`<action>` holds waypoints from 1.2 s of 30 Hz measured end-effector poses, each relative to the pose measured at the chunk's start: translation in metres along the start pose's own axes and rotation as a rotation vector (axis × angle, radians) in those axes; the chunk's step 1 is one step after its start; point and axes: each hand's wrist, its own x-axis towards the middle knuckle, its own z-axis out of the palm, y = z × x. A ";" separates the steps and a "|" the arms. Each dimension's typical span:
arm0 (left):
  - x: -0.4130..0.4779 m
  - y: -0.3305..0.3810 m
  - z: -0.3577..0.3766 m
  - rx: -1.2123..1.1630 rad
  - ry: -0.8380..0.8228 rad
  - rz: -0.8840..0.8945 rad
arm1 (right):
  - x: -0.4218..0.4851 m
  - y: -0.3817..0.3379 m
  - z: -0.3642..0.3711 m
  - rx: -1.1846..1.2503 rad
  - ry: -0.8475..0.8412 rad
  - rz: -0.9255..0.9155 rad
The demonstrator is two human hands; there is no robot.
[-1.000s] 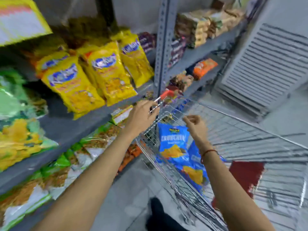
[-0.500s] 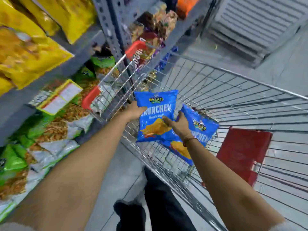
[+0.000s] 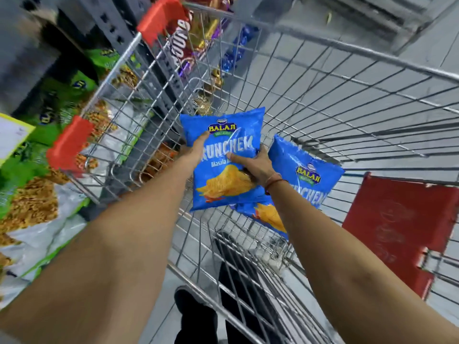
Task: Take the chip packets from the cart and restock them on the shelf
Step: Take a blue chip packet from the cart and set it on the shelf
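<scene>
Both my hands reach down into the wire cart (image 3: 323, 100). My left hand (image 3: 196, 151) grips the left edge of a blue chip packet (image 3: 223, 165), fingers tucked behind it and thumb lying across its front. My right hand (image 3: 255, 165) is clamped on the same packet's right edge, thumb pressed over the printed face. A second blue packet (image 3: 310, 180) lies just right of my right hand, partly under the first. To the left of my left hand, beyond the cart's wire side, shelves (image 3: 37, 145) hold green snack bags (image 3: 82, 80).
</scene>
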 end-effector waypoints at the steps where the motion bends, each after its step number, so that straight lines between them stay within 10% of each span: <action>1: -0.005 0.002 0.002 -0.043 -0.031 0.018 | -0.001 -0.002 -0.001 0.003 -0.002 0.002; 20: -0.205 0.046 -0.070 -0.024 -0.134 0.675 | -0.169 -0.164 -0.005 0.397 -0.016 -0.391; 36: -0.499 0.078 -0.213 -0.227 0.170 1.343 | -0.414 -0.374 0.076 0.347 -0.366 -1.055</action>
